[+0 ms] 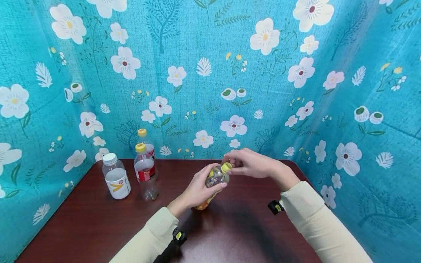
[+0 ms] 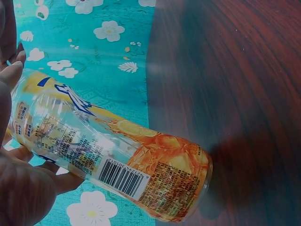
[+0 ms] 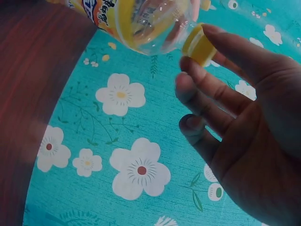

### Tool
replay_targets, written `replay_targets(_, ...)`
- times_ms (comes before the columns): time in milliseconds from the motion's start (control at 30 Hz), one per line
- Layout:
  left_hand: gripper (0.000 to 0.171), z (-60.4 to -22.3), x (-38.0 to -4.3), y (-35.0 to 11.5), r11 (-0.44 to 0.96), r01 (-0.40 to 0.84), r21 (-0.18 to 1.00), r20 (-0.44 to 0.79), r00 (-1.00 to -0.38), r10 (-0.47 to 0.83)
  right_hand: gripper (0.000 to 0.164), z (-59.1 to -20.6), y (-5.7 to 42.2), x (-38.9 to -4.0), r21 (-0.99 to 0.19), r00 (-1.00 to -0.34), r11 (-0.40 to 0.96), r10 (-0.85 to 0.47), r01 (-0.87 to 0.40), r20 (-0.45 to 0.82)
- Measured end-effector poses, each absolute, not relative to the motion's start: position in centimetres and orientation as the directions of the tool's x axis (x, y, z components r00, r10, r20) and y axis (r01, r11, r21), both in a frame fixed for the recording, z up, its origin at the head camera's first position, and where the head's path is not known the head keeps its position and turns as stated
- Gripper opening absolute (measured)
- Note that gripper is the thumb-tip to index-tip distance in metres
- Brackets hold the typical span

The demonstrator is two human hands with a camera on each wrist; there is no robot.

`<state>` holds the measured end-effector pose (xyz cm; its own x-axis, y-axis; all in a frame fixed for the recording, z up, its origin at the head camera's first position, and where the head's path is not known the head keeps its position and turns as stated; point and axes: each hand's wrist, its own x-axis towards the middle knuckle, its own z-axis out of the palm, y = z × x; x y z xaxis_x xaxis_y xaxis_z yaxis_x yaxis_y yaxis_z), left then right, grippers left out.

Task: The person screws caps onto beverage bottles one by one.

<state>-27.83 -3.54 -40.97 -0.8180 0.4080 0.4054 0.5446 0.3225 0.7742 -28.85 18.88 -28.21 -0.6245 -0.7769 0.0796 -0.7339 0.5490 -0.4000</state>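
Note:
A clear plastic bottle [image 1: 217, 176] with a yellow and orange label is held tilted over the dark table, its top leaning right. My left hand [image 1: 199, 186] grips it around the upper body, thumb across the front. In the left wrist view the label's barcode [image 2: 123, 179] and the bottle's lower end show near the tabletop. My right hand [image 1: 250, 163] pinches the yellow cap [image 3: 199, 44] between thumb and fingers at the bottle's neck. The other fingers of that hand curve loosely below the cap in the right wrist view.
To the left on the table [image 1: 230, 233] stand a white-capped bottle [image 1: 117, 179] with a white label and a yellow-capped bottle [image 1: 145, 171] with a red label. Another yellow-capped bottle [image 1: 149, 146] is partly hidden behind it. A floral blue curtain [image 1: 204, 91] borders the table's back and sides.

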Motion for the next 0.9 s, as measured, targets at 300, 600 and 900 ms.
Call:
replay_targets(300,0.061,-41.2,-28.0,-3.3,0.312,0.572,0.758,0.440,-0.803,0.403,0.016,-29.1,17.5,-28.4,-0.212,-0.677,0.645,-0.720,-0.734,0.154)
replay_targets(600,0.059,-40.8,-28.3,-4.1,0.291,0.555,0.780,0.398,-0.797,0.454,0.022,-29.4,18.7,-29.1,-0.352,-0.584,0.498,-0.786,-0.792,0.203)
replay_targets(900,0.061,-41.0,-28.0,-5.0,0.275,0.519,0.809,0.354,-0.804,0.477,0.019,-29.9,18.4,-29.0,-0.390,-0.560,0.453,-0.796,-0.802,0.227)
